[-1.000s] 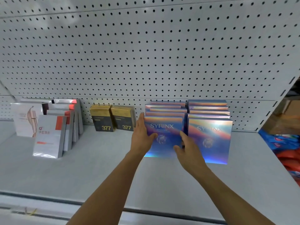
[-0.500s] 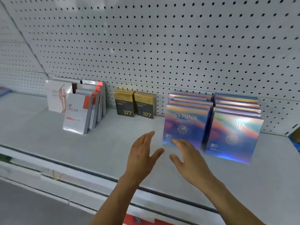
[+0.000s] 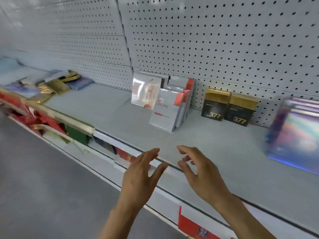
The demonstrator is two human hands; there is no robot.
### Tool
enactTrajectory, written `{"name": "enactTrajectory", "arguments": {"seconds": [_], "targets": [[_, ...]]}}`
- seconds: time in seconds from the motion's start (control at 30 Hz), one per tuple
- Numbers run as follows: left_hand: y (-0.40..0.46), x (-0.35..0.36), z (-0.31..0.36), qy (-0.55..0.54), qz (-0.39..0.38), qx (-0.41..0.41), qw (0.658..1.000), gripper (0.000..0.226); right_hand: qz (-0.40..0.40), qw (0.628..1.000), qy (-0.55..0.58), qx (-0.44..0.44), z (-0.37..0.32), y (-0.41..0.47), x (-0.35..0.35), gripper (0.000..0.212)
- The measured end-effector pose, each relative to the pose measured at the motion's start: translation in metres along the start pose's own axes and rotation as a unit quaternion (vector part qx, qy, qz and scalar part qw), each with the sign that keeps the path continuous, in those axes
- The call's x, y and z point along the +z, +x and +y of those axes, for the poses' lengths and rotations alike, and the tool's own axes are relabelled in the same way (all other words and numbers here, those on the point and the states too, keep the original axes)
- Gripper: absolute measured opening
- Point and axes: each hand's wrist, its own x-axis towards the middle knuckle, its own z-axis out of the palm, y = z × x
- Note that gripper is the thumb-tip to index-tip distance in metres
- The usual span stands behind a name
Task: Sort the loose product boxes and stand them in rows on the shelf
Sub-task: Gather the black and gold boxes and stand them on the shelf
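My left hand [image 3: 140, 176] and my right hand [image 3: 201, 173] hover open and empty over the front edge of the grey shelf [image 3: 215, 152]. Standing in rows on the shelf are silver-and-red boxes [image 3: 165, 109], two black-and-gold "377" boxes [image 3: 227, 107], and iridescent blue boxes [image 3: 293, 135] at the right edge, blurred. At the far left lies a loose heap of boxes [image 3: 51, 85], gold, blue and others, lying flat and jumbled.
A white pegboard wall [image 3: 207, 40] backs the shelf. Below the shelf edge, a lower shelf holds red and green packages [image 3: 51, 125]. A red price tag [image 3: 191, 225] hangs on the front rail. Grey floor [image 3: 43, 187] lies at the left.
My hands let go of the front iridescent box and drew back to the shelf's front edge. The view swung left, bringing the loose heap into sight.
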Motion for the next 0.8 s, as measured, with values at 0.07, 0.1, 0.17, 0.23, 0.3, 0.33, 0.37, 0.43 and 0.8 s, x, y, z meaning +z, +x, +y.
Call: {"name": "enactTrajectory", "arguments": {"seconds": [0.07, 0.1, 0.17, 0.23, 0.3, 0.33, 0.37, 0.43, 0.8], "targets": [[0.002, -0.027, -0.035, 0.016, 0.011, -0.007, 1.0, 0.057, -0.008, 1.0, 0.007, -0.011, -0.023, 0.016, 0.033, 0.04], [0.003, -0.039, -0.052, 0.026, 0.018, -0.009, 0.999, 0.055, -0.009, 1.0, 0.006, -0.02, -0.034, 0.024, 0.048, 0.041], [0.005, -0.06, -0.082, 0.037, 0.03, -0.015, 0.999, 0.054, -0.012, 0.999, 0.005, -0.035, -0.054, 0.04, 0.075, 0.046], [0.008, -0.08, -0.111, 0.04, 0.044, -0.026, 0.998, 0.055, -0.015, 0.999, 0.008, -0.044, -0.074, 0.057, 0.1, 0.054], [0.015, -0.099, -0.137, 0.036, 0.066, -0.042, 0.996, 0.056, -0.011, 0.998, 0.016, -0.053, -0.093, 0.076, 0.123, 0.054], [0.019, -0.108, -0.149, 0.027, 0.078, -0.054, 0.995, 0.057, -0.004, 0.998, 0.025, -0.056, -0.102, 0.085, 0.133, 0.052], [0.024, -0.115, -0.16, 0.014, 0.094, -0.062, 0.994, 0.058, 0.006, 0.998, 0.036, -0.057, -0.11, 0.096, 0.143, 0.049], [0.037, -0.127, -0.179, -0.014, 0.128, -0.077, 0.989, 0.059, 0.03, 0.996, 0.059, -0.061, -0.126, 0.118, 0.162, 0.045], [0.149, -0.176, -0.293, -0.025, 0.154, -0.096, 0.983, 0.051, -0.012, 0.995, 0.04, -0.095, -0.162, 0.263, 0.26, 0.033]]}}
